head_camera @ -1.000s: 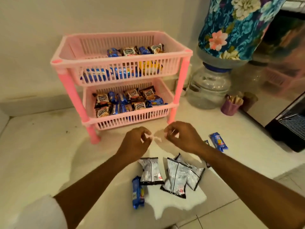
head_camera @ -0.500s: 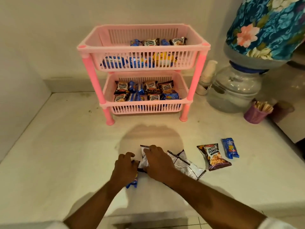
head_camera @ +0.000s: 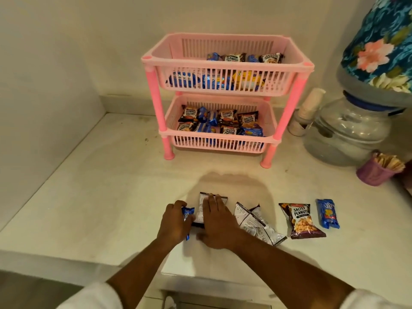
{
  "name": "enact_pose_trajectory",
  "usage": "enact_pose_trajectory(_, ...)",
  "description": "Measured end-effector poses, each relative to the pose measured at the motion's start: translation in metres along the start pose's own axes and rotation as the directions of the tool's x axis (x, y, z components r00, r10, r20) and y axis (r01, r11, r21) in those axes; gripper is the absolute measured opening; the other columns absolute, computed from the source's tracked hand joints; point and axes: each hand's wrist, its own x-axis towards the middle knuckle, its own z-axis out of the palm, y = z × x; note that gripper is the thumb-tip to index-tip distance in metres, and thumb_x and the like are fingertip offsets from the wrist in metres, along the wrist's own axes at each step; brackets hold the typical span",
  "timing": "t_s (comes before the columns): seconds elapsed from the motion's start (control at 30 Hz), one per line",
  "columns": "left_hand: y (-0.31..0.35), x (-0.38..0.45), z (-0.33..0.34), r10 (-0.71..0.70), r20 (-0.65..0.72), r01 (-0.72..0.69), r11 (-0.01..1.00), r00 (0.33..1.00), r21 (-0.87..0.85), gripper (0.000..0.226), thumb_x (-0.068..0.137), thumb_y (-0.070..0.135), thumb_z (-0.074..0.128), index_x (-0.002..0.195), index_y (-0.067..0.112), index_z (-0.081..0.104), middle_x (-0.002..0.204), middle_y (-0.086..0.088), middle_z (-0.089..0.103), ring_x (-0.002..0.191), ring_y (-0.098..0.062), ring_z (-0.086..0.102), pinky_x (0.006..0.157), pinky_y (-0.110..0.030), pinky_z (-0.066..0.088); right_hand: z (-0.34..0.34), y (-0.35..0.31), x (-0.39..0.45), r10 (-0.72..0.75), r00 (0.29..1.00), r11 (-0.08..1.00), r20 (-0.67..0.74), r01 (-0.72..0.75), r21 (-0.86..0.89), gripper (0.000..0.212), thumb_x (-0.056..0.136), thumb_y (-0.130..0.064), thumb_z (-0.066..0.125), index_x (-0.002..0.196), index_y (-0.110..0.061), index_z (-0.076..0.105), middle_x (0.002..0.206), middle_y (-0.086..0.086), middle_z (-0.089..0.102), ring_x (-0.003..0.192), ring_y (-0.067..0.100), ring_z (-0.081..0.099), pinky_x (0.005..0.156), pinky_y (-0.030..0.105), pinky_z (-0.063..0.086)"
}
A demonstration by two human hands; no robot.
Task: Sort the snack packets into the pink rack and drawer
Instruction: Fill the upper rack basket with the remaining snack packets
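A pink two-tier rack (head_camera: 227, 65) stands at the back of the white counter, both tiers holding several peanut and biscuit packets. My left hand (head_camera: 175, 223) is curled around a small blue biscuit packet (head_camera: 186, 214) on the counter. My right hand (head_camera: 217, 221) lies flat on a silver packet (head_camera: 204, 201) turned face down. To the right lie two more face-down silver packets (head_camera: 254, 221), a salted peanuts packet (head_camera: 302, 220) and a blue biscuit packet (head_camera: 327, 212).
A water dispenser jar (head_camera: 347, 132) with a floral cover (head_camera: 383, 39) stands at the right. A purple cup of sticks (head_camera: 374, 172) and a stack of paper cups (head_camera: 308, 108) sit near it. Walls close the left and back sides.
Both hands came down from in front of the rack to the packets near the counter's front edge. The left closed on the blue packet; the right settled on the silver one.
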Motion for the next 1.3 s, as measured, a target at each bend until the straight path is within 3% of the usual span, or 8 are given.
enact_pose_trajectory(0.17,0.000,0.012,-0.010,-0.003,0.054,0.006,0.999,0.999,-0.050,0.037,0.080,0.035,0.077,0.104,0.013,0.059,0.081,0.001,0.065,0.063,-0.009,0.060,0.055,-0.013,0.043,-0.005,-0.002,0.010,0.044,0.993,0.999,-0.106,-0.044,0.007,0.089,0.083,-0.015,0.070,0.155,-0.008,0.018,0.154,0.018,0.031,0.143,0.037,0.028,0.107,0.045,0.044)
enact_pose_trajectory(0.33,0.004,0.033,-0.030,-0.062,0.136,0.092,0.970,0.989,-0.224,0.019,0.086,0.025,0.069,0.101,0.019,0.059,0.080,0.000,0.067,0.060,-0.004,0.063,0.048,-0.011,0.045,-0.025,-0.004,0.022,0.221,0.932,0.922,-0.288,-0.102,0.374,0.062,0.089,-0.023,0.061,0.146,-0.029,0.038,0.129,0.004,0.058,0.113,0.025,0.059,0.089,0.035,0.052)
enact_pose_trajectory(0.5,0.012,0.063,-0.069,-0.059,0.203,0.144,0.889,0.977,-0.434,0.015,0.093,0.023,0.058,0.107,0.027,0.060,0.105,-0.002,0.067,0.086,-0.015,0.067,0.065,-0.023,0.052,-0.063,-0.018,0.048,0.543,0.811,0.483,-0.219,-0.088,0.871,0.029,0.097,-0.026,0.059,0.126,-0.028,0.058,0.112,-0.003,0.071,0.096,0.017,0.067,0.070,0.022,0.046)
enact_pose_trajectory(0.63,0.026,0.082,-0.104,0.006,0.202,0.112,0.813,0.979,-0.571,0.028,0.095,0.012,0.045,0.107,0.031,0.062,0.104,-0.007,0.067,0.089,-0.024,0.069,0.071,-0.034,0.057,-0.094,-0.032,0.059,0.527,0.847,-0.020,-0.075,0.101,0.995,0.040,0.094,-0.008,0.054,0.123,-0.035,0.059,0.106,0.002,0.073,0.085,0.018,0.068,0.064,0.031,0.053)
enact_pose_trajectory(0.77,0.046,0.100,-0.136,0.090,0.171,0.053,0.725,0.981,-0.687,0.040,0.091,0.005,0.034,0.088,0.030,0.065,0.094,-0.003,0.069,0.071,-0.015,0.071,0.053,-0.025,0.055,-0.117,-0.047,0.070,0.583,0.802,-0.189,-0.128,0.288,0.939,0.043,0.089,-0.001,0.058,0.118,-0.034,0.061,0.105,0.002,0.075,0.088,0.022,0.075,0.063,0.034,0.058)
enact_pose_trajectory(0.9,0.064,0.114,-0.153,0.066,0.162,0.069,0.705,0.985,-0.706,0.039,0.093,0.010,0.033,0.074,0.027,0.061,0.089,-0.020,0.065,0.064,-0.026,0.060,0.054,-0.030,0.049,-0.141,-0.054,0.073,0.644,0.756,-0.364,-0.119,0.440,0.821,0.036,0.086,-0.004,0.071,0.118,-0.014,0.060,0.107,0.011,0.076,0.094,0.031,0.075,0.064,0.041,0.061)
enact_pose_trajectory(1.13,0.132,0.113,-0.203,0.239,0.059,-0.100,0.602,0.969,-0.792,0.029,0.098,0.008,0.035,0.088,0.018,0.060,0.092,-0.012,0.066,0.072,-0.022,0.064,0.059,-0.028,0.053,-0.216,-0.050,0.066,0.627,0.754,-0.272,-0.197,0.449,0.851,0.040,0.083,-0.019,0.078,0.118,-0.004,0.065,0.108,0.019,0.075,0.096,0.037,0.073,0.078,0.058,0.060)
enact_pose_trajectory(1.3,0.193,0.098,-0.260,0.431,-0.042,-0.301,0.553,0.901,-0.777,0.031,0.099,0.009,0.040,0.095,0.027,0.065,0.105,-0.003,0.068,0.086,-0.022,0.066,0.076,-0.039,0.058,-0.281,-0.039,0.043,0.685,0.610,-0.035,-0.398,0.573,0.819,0.018,0.082,-0.013,0.079,0.091,-0.024,0.068,0.098,0.007,0.077,0.084,0.022,0.076,0.059,0.034,0.060)
